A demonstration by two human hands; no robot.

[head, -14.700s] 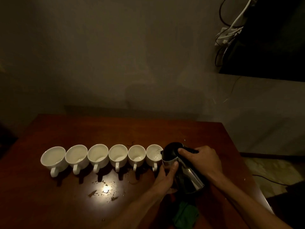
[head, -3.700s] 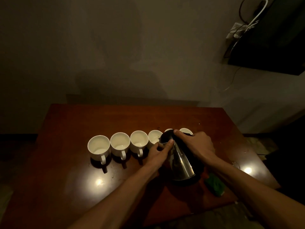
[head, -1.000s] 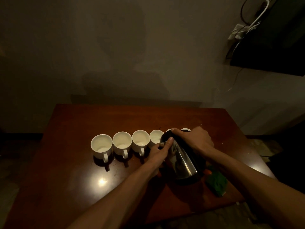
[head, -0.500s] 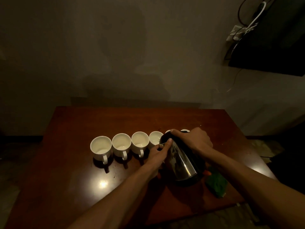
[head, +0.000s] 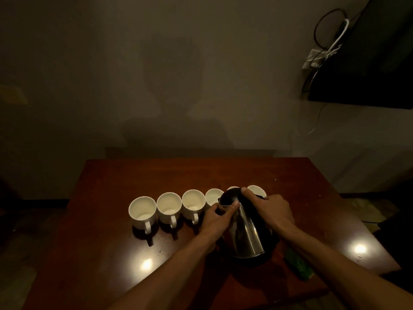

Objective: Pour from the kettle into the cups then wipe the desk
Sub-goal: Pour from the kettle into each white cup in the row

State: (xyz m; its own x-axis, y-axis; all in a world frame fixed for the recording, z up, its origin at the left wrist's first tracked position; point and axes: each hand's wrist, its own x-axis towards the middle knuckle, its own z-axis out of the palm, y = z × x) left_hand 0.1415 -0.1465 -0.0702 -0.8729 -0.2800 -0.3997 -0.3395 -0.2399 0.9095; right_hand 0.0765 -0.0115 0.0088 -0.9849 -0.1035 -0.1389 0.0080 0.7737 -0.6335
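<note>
Several white cups point(head: 169, 206) stand in a row across the brown desk point(head: 156, 175), handles toward me. A steel kettle point(head: 244, 233) leans toward the row, its dark top next to the fourth cup from the left point(head: 213, 195). It hides part of the two rightmost cups point(head: 257, 190). My right hand point(head: 270, 209) grips the kettle's top and handle. My left hand point(head: 215, 218) holds the kettle near its spout, thumb against the steel side. A green cloth point(head: 298, 265) lies on the desk under my right forearm.
The desk stands against a bare wall. Two bright light reflections point(head: 146, 264) shine on its surface. A dark screen point(head: 368, 63) with cables point(head: 321, 52) hangs on the wall at the upper right. Small specks dot the desk in front of the cups.
Over the last second the kettle and both hands have kept almost the same pose by the fourth cup. Since the oldest frame the kettle has moved left from the row's right end.
</note>
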